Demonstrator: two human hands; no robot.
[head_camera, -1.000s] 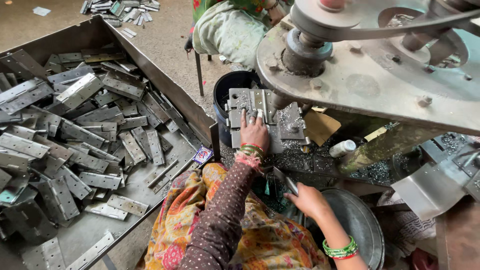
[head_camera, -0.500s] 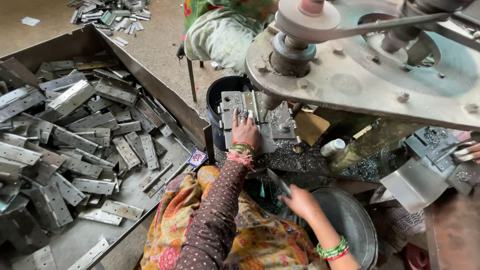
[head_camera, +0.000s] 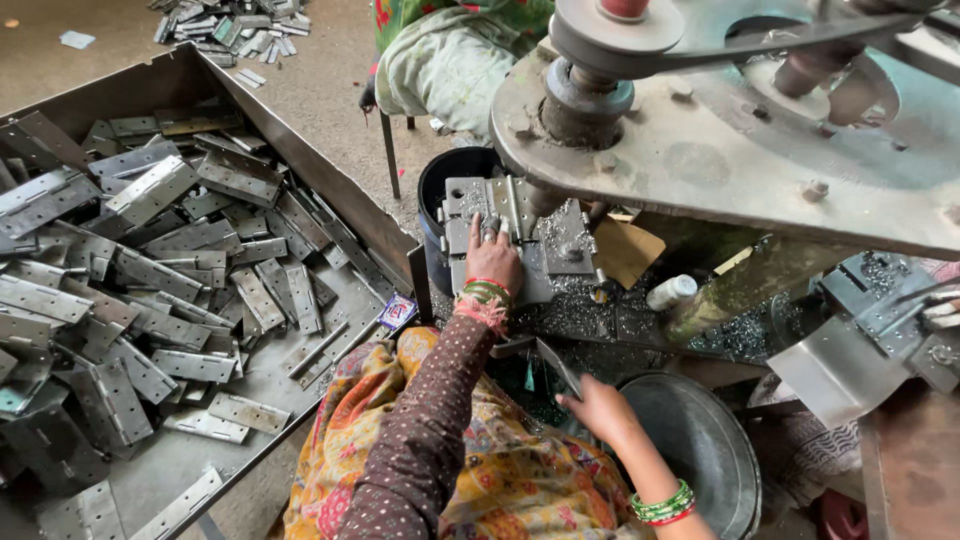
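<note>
Beside the tray (head_camera: 330, 195), a small blue-red packet (head_camera: 398, 312); left hand (head_camera: 492, 262) presses metal plate (head_camera: 505, 235), right (head_camera: 600, 410) loosely open.

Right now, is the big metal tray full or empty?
Nearly full: the tray is piled with grey metal hinges, with only its near corner bare.

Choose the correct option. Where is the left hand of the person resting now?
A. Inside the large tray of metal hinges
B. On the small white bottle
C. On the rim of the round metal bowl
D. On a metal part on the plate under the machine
D: the left hand lies flat on a metal part on the plate under the machine, apart from the tray of hinges.
</note>
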